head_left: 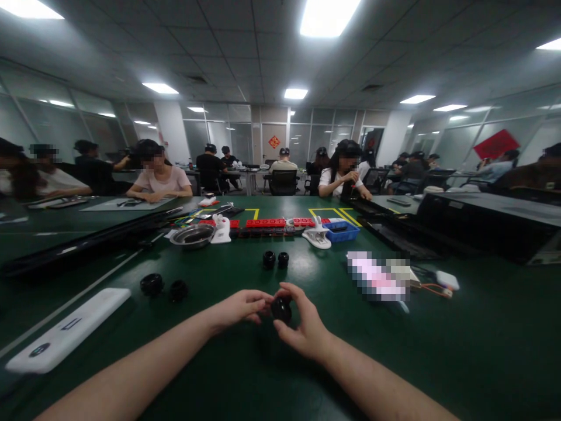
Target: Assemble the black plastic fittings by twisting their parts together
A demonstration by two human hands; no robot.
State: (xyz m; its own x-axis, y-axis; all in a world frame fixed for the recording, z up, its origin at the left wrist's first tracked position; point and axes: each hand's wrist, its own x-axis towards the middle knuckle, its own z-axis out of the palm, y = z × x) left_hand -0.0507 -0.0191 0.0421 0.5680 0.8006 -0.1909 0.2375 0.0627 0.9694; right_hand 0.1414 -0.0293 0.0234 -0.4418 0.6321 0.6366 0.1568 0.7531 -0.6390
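My right hand (303,327) grips a round black glossy part (281,311) between its thumb and fingers, just above the green table. My left hand (246,307) is beside it, its fingers loosely spread and the fingertips at the part's left edge; whether they press on it I cannot make out. Two similar black ribbed round parts (275,259) stand side by side beyond my hands. Another black round part (152,285) and a smaller one (179,290) sit to the left of my left hand.
A long white device (70,330) lies at left. Ahead are a metal bowl (193,236), red blocks (265,223), white rabbit-shaped stands (317,234) and a blue basket (342,232). Long black panels (87,240) flank the green table (245,380). People sit across it.
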